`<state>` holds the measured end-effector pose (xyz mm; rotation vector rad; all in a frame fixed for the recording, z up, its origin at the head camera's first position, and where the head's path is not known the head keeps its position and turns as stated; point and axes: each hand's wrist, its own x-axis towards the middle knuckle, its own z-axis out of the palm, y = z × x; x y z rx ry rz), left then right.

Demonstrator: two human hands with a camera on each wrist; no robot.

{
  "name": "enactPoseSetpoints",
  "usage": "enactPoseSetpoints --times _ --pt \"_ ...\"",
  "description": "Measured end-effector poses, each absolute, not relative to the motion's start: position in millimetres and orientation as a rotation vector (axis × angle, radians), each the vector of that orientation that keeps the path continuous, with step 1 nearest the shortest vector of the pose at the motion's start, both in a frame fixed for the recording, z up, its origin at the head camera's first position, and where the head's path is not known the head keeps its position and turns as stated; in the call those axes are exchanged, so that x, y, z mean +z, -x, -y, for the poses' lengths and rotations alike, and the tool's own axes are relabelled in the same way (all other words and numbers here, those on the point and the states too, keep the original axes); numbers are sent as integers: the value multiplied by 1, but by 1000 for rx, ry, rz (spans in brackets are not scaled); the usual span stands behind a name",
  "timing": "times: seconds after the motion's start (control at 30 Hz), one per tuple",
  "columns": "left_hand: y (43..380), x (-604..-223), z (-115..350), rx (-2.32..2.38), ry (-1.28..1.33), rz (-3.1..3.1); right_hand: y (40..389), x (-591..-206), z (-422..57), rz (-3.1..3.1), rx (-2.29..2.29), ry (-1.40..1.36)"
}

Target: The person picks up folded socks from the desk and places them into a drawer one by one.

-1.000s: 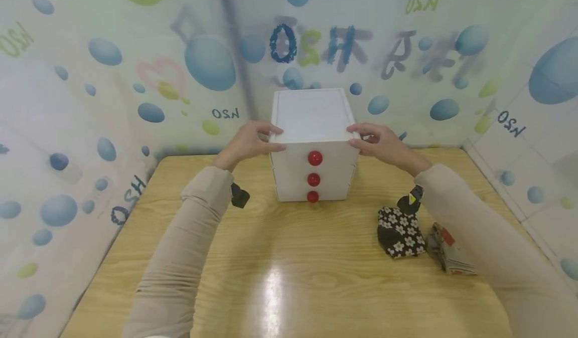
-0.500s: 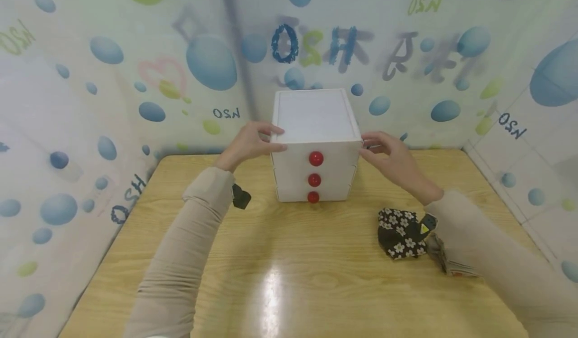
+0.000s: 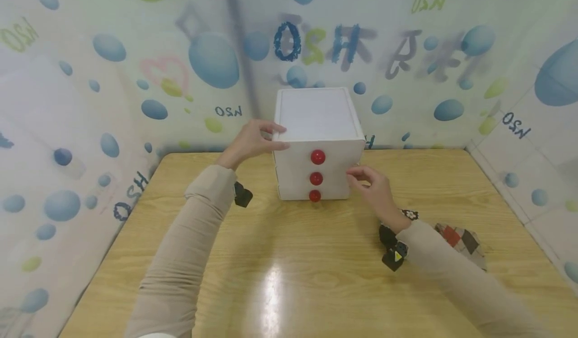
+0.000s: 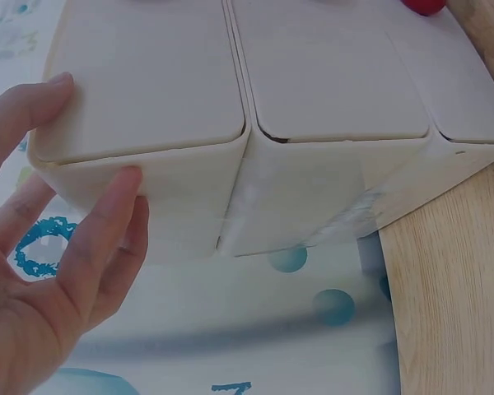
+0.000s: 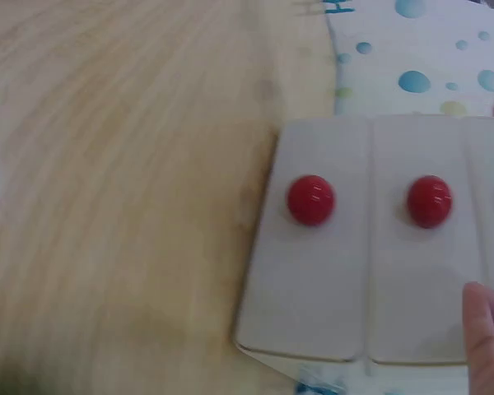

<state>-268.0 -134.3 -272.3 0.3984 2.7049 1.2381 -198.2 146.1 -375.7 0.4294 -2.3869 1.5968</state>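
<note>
A small white cabinet point(image 3: 318, 115) with three stacked drawers stands toward the back of the table. Each drawer front carries a round red knob; the top knob point(image 3: 318, 157) is the largest in the head view. My left hand point(image 3: 253, 138) grips the cabinet's upper left front corner. In the left wrist view its thumb point(image 4: 53, 99) lies on the front face and its fingers touch the adjoining side. At the right edge of the middle drawer is my right hand point(image 3: 374, 190), fingers loosely bent. The right wrist view shows only a few of its fingers point(image 5: 482, 329) by the drawer fronts.
Partly behind the right wrist lies a black cloth item point(image 3: 410, 214) with white flowers. A folded argyle-patterned cloth item point(image 3: 469, 242) lies beside the right sleeve. The wooden table point(image 3: 253, 268) meets a wall covering point(image 3: 171, 112) printed with blue and green drops.
My right hand has let go of the cabinet's upper right corner and moved down to beside the middle drawer. My left hand keeps its place on the corner.
</note>
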Motion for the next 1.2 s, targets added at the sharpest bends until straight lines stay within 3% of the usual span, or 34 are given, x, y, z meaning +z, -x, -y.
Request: enactPoseSetpoints --times 0.2,0.63,1.2 --pt "266 -271 134 1235 -383 -2706 203 -400 -128 2507 1684 -392" --pt "268 -273 132 1258 -396 -2709 215 -409 -92 2414 1844 -331" --pt "267 -276 133 1312 -409 -2681 196 -380 -69 2294 1906 -131"
